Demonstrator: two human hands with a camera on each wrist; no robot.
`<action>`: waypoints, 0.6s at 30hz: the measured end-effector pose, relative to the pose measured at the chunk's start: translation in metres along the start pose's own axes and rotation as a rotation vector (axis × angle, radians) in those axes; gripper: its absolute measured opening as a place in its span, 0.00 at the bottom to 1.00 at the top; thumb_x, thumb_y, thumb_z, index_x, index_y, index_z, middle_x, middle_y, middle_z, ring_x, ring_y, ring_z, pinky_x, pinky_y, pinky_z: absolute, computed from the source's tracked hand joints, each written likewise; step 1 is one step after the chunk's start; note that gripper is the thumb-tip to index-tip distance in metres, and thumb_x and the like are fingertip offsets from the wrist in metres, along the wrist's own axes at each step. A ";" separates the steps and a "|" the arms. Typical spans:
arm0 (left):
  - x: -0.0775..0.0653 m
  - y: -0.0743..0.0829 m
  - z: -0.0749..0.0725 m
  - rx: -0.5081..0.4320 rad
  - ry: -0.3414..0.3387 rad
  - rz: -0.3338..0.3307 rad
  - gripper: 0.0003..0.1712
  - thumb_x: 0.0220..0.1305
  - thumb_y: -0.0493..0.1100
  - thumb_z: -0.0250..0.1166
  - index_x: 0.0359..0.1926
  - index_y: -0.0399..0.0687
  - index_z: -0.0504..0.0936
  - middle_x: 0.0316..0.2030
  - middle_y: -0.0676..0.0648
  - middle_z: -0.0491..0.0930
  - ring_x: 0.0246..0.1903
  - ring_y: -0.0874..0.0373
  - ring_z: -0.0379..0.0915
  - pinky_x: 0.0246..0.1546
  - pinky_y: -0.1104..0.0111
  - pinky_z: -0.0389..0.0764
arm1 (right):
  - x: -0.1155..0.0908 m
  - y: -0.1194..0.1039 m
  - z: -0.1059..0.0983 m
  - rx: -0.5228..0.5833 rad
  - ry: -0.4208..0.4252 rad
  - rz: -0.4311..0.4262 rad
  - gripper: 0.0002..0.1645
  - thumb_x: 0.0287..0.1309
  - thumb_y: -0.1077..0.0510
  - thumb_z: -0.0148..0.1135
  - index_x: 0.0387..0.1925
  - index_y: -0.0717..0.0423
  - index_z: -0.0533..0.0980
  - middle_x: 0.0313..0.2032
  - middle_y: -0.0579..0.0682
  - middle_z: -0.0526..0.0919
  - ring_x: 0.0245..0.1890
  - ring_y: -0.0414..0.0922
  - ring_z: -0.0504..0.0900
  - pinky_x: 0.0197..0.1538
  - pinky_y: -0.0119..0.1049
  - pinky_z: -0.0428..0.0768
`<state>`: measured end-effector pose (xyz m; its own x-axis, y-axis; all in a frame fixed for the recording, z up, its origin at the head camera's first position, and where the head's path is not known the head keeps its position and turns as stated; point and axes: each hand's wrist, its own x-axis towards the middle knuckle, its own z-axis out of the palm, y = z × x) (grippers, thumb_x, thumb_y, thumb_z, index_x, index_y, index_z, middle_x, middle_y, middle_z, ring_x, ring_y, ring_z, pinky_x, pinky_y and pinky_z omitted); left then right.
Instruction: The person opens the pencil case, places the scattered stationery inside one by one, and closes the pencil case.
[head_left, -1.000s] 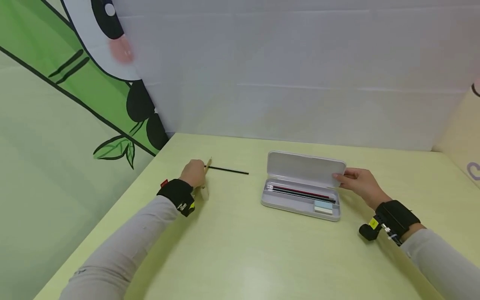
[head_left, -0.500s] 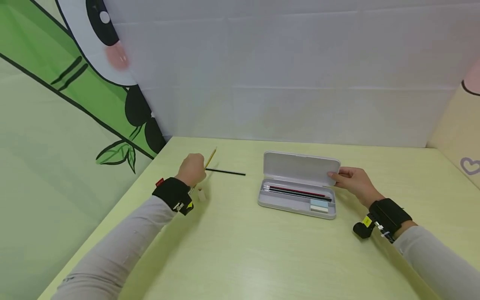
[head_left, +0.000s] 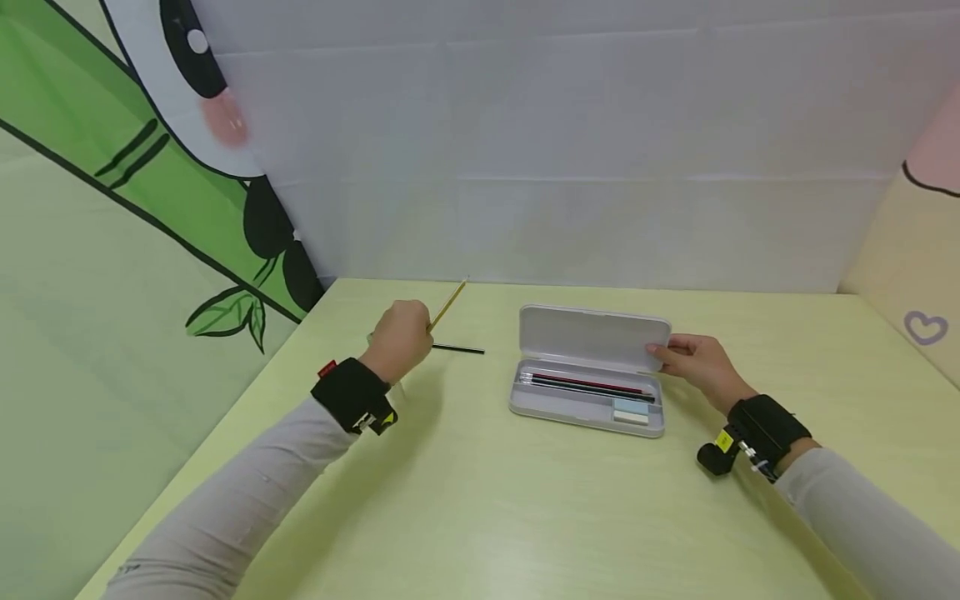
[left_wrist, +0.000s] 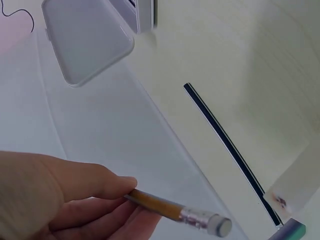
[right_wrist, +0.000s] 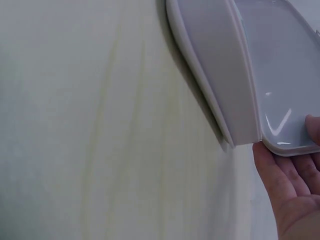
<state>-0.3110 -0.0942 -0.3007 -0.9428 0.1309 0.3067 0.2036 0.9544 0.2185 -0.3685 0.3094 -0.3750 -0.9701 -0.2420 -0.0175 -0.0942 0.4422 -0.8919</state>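
My left hand pinches a yellow pencil above the left part of the table. In the left wrist view its metal band and eraser tip stick out past the thumb and fingers. A black pencil lies on the table beneath that hand, which partly hides it from the head camera. To the right stands an open grey pencil case with a dark red and a black pencil and a blue-and-white eraser inside. My right hand grips the right edge of its raised lid.
By the black pencil's near end, the left wrist view shows a whitish block and a small green-purple piece, both cut off by the frame. A pale wall rises behind the table.
My left hand has lifted the yellow pencil and moved slightly right, covering more of the black pencil. The right hand stays at the lid; the head view has shifted slightly.
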 end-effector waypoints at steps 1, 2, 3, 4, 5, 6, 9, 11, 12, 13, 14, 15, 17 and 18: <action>-0.001 0.002 0.001 -0.005 0.004 0.015 0.08 0.57 0.26 0.58 0.27 0.30 0.84 0.23 0.35 0.83 0.19 0.49 0.79 0.22 0.65 0.77 | 0.000 0.000 0.000 0.000 0.001 -0.002 0.37 0.64 0.46 0.59 0.62 0.72 0.68 0.57 0.61 0.78 0.36 0.21 0.78 0.47 0.26 0.82; -0.002 0.004 0.002 -0.008 0.010 0.032 0.09 0.58 0.26 0.58 0.27 0.31 0.84 0.23 0.36 0.83 0.18 0.50 0.77 0.21 0.67 0.74 | 0.001 0.000 0.000 0.000 0.001 -0.003 0.37 0.64 0.45 0.58 0.62 0.72 0.68 0.57 0.62 0.78 0.36 0.21 0.78 0.47 0.26 0.82; -0.002 0.006 0.004 -0.007 0.014 0.053 0.09 0.58 0.27 0.58 0.27 0.32 0.84 0.23 0.36 0.83 0.18 0.52 0.76 0.21 0.69 0.72 | 0.001 0.000 0.000 0.000 0.000 -0.004 0.37 0.64 0.45 0.58 0.62 0.72 0.68 0.58 0.64 0.77 0.36 0.22 0.78 0.47 0.26 0.82; -0.003 0.008 0.005 -0.004 0.014 0.073 0.09 0.59 0.27 0.58 0.27 0.33 0.84 0.22 0.37 0.83 0.17 0.54 0.74 0.20 0.70 0.69 | 0.002 -0.001 0.000 -0.002 -0.003 -0.010 0.37 0.64 0.46 0.58 0.62 0.72 0.68 0.59 0.66 0.76 0.37 0.22 0.78 0.47 0.26 0.82; -0.004 0.010 0.008 -0.001 0.013 0.095 0.09 0.59 0.28 0.58 0.28 0.33 0.84 0.23 0.38 0.83 0.17 0.56 0.71 0.21 0.71 0.66 | 0.002 -0.001 0.000 -0.003 -0.004 -0.011 0.37 0.64 0.45 0.58 0.62 0.72 0.68 0.59 0.67 0.75 0.37 0.22 0.78 0.47 0.26 0.82; -0.004 0.012 0.010 0.001 0.004 0.116 0.09 0.60 0.28 0.58 0.28 0.34 0.84 0.23 0.39 0.82 0.16 0.58 0.69 0.21 0.71 0.64 | 0.002 -0.001 0.000 -0.004 -0.006 -0.011 0.37 0.64 0.45 0.58 0.62 0.72 0.67 0.60 0.68 0.74 0.37 0.22 0.78 0.48 0.26 0.82; -0.004 0.018 0.016 0.005 -0.020 0.159 0.10 0.62 0.29 0.58 0.27 0.38 0.83 0.23 0.41 0.82 0.18 0.61 0.60 0.24 0.71 0.60 | 0.003 -0.001 0.001 -0.007 -0.003 -0.012 0.37 0.65 0.45 0.57 0.62 0.71 0.67 0.61 0.69 0.72 0.37 0.22 0.78 0.48 0.27 0.82; -0.003 0.022 0.019 0.005 -0.026 0.176 0.11 0.62 0.29 0.57 0.24 0.39 0.82 0.22 0.42 0.81 0.19 0.62 0.57 0.24 0.70 0.60 | 0.004 0.001 0.001 -0.010 0.000 -0.011 0.37 0.65 0.45 0.57 0.63 0.71 0.67 0.61 0.69 0.72 0.37 0.22 0.78 0.49 0.27 0.82; -0.002 0.024 0.020 0.005 -0.029 0.181 0.12 0.61 0.29 0.57 0.23 0.39 0.82 0.21 0.43 0.81 0.19 0.61 0.56 0.24 0.70 0.60 | 0.004 0.002 0.001 -0.010 0.002 -0.008 0.37 0.65 0.45 0.57 0.62 0.71 0.67 0.61 0.69 0.72 0.37 0.22 0.78 0.49 0.27 0.82; -0.001 0.026 0.021 0.003 -0.031 0.183 0.12 0.61 0.29 0.57 0.23 0.40 0.81 0.21 0.43 0.80 0.19 0.61 0.56 0.24 0.71 0.61 | 0.004 0.003 0.001 -0.009 0.003 -0.004 0.37 0.65 0.45 0.57 0.62 0.71 0.67 0.61 0.68 0.72 0.37 0.23 0.78 0.49 0.28 0.82; -0.001 0.027 0.022 0.002 -0.037 0.184 0.12 0.60 0.28 0.58 0.22 0.39 0.81 0.21 0.43 0.80 0.20 0.61 0.56 0.24 0.71 0.62 | 0.004 0.004 0.002 -0.011 0.003 -0.003 0.37 0.65 0.45 0.57 0.62 0.71 0.67 0.61 0.68 0.72 0.38 0.23 0.78 0.49 0.28 0.82; 0.000 0.029 0.023 0.001 -0.043 0.186 0.11 0.60 0.28 0.58 0.23 0.39 0.82 0.22 0.44 0.81 0.20 0.61 0.59 0.24 0.71 0.64 | 0.004 0.005 0.003 -0.011 0.003 -0.003 0.37 0.65 0.46 0.57 0.62 0.71 0.67 0.61 0.68 0.72 0.38 0.24 0.78 0.49 0.28 0.82; 0.001 0.032 0.024 -0.004 -0.057 0.194 0.10 0.60 0.29 0.59 0.26 0.39 0.84 0.24 0.43 0.83 0.20 0.61 0.64 0.24 0.71 0.68 | 0.005 0.008 0.004 -0.008 0.005 0.000 0.37 0.65 0.46 0.57 0.62 0.71 0.67 0.61 0.69 0.72 0.39 0.25 0.78 0.50 0.29 0.82; 0.002 0.034 0.025 -0.007 -0.064 0.205 0.09 0.60 0.29 0.59 0.27 0.39 0.84 0.25 0.43 0.84 0.21 0.61 0.67 0.25 0.71 0.71 | 0.005 0.008 0.004 -0.009 0.005 -0.001 0.36 0.65 0.46 0.57 0.62 0.71 0.67 0.62 0.69 0.72 0.40 0.26 0.79 0.50 0.29 0.82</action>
<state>-0.3122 -0.0554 -0.3158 -0.8961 0.3396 0.2857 0.3949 0.9039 0.1642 -0.3731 0.3083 -0.3845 -0.9712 -0.2377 -0.0143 -0.0970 0.4497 -0.8879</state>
